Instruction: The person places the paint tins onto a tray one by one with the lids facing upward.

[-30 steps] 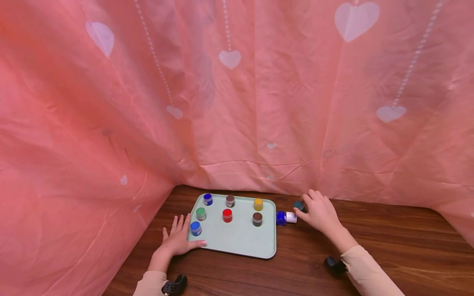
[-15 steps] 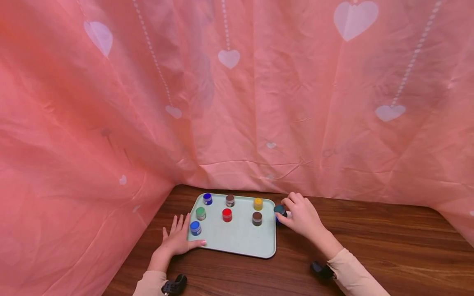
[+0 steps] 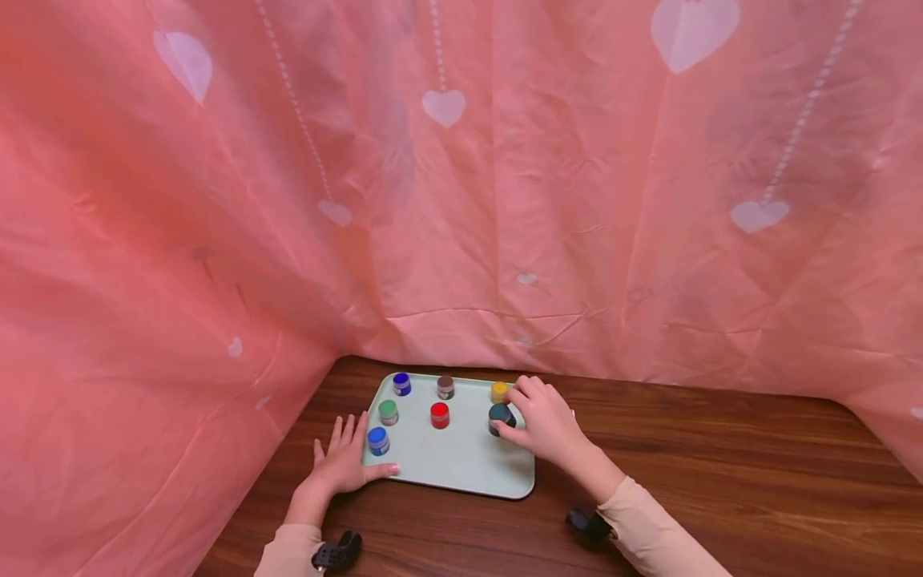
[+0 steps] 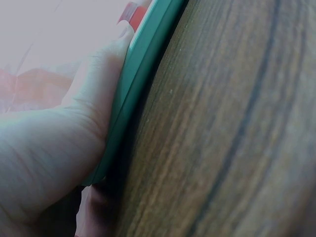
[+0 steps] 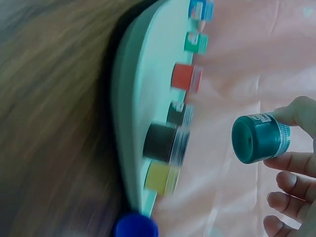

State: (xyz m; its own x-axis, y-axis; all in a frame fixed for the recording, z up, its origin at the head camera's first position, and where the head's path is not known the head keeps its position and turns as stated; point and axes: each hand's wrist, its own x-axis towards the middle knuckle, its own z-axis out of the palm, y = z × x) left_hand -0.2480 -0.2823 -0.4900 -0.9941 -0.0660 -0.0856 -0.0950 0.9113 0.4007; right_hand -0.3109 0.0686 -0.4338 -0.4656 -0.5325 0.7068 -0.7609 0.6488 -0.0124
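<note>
My right hand [image 3: 548,421] pinches a dark teal paint jar [image 5: 259,138] between thumb and index finger, over the right part of the pale green tray [image 3: 461,465]. In the right wrist view the jar is raised above the tray, lid away from it. A dark brown paint jar [image 5: 160,140] on the tray is mostly covered by it in the head view. A yellow jar [image 3: 499,392] stands just behind. My left hand [image 3: 339,465] lies spread at the tray's near left corner, its thumb [image 4: 98,79] along the rim, close to a blue paint jar [image 3: 378,441].
Also on the tray stand green [image 3: 388,412], dark blue [image 3: 401,384], brown [image 3: 445,387] and red [image 3: 440,415] jars. Off its right edge is another blue jar [image 5: 136,226], hidden by the hand in the head view. A pink curtain [image 3: 461,240] closes off the table's back.
My right hand has carried the teal jar leftward from the table at the right to above the tray, passing over the jars lying beside it. My left hand has stayed at the tray corner.
</note>
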